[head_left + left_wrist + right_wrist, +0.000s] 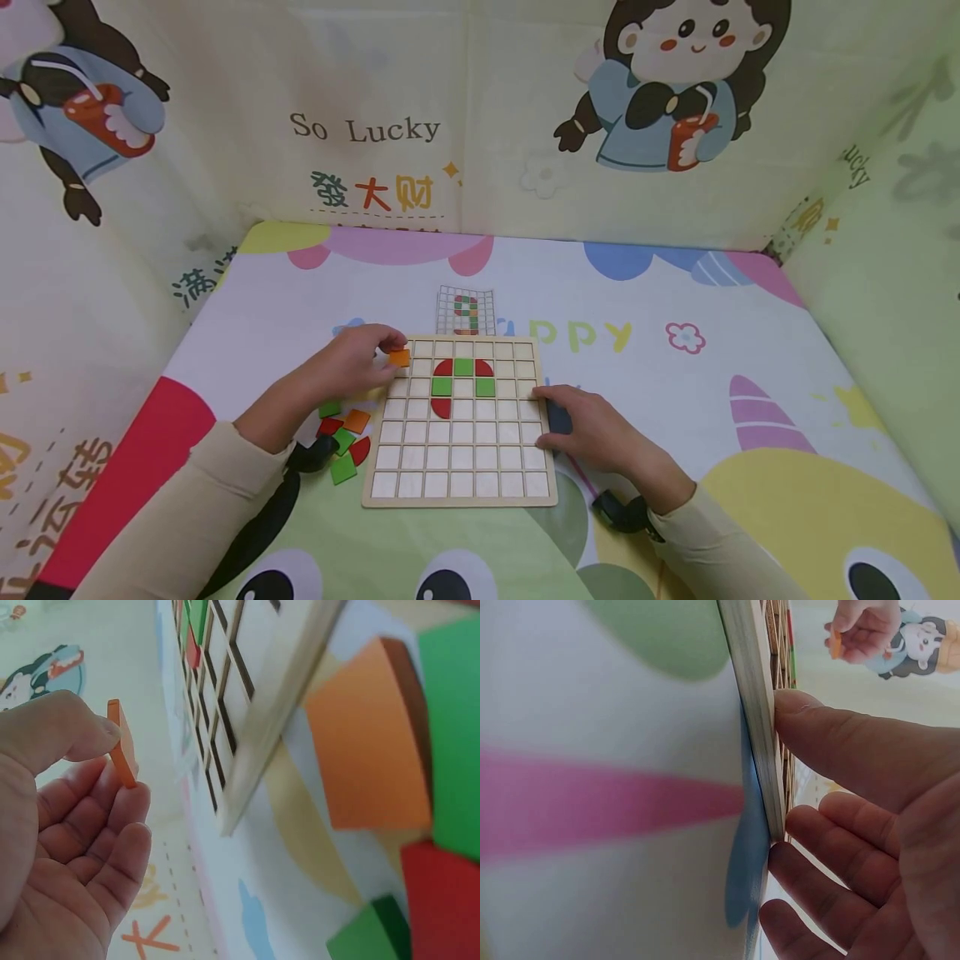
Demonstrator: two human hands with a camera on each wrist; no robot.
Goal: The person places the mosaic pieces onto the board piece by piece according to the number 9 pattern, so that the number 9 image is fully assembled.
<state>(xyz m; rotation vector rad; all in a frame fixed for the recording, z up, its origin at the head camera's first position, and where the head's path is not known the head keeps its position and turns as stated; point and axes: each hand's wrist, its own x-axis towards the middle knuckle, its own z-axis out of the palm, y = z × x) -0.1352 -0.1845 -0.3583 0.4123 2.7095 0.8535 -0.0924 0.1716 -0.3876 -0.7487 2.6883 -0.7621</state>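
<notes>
My left hand (347, 360) pinches an orange square tile (399, 357) between thumb and fingertips, above the upper left corner of a wooden grid board (459, 502). In the left wrist view the same tile (122, 742) stands nearly edge-on, apart from the board. Red rounded pieces (441, 407) and green squares (463, 367) sit in several upper cells of the board. Along its right edge my right hand (592, 427) rests with the thumb and fingertips apart. The right wrist view shows that thumb (799, 701) touching the rim, with the fingers loosely bent.
Loose tiles lie left of the board, among them an orange square (356, 421), a green square (343, 468) and a red rounded piece (360, 450). Behind the board lies a printed pattern card (487, 310), partly hidden by it. A printed cloth covers the table.
</notes>
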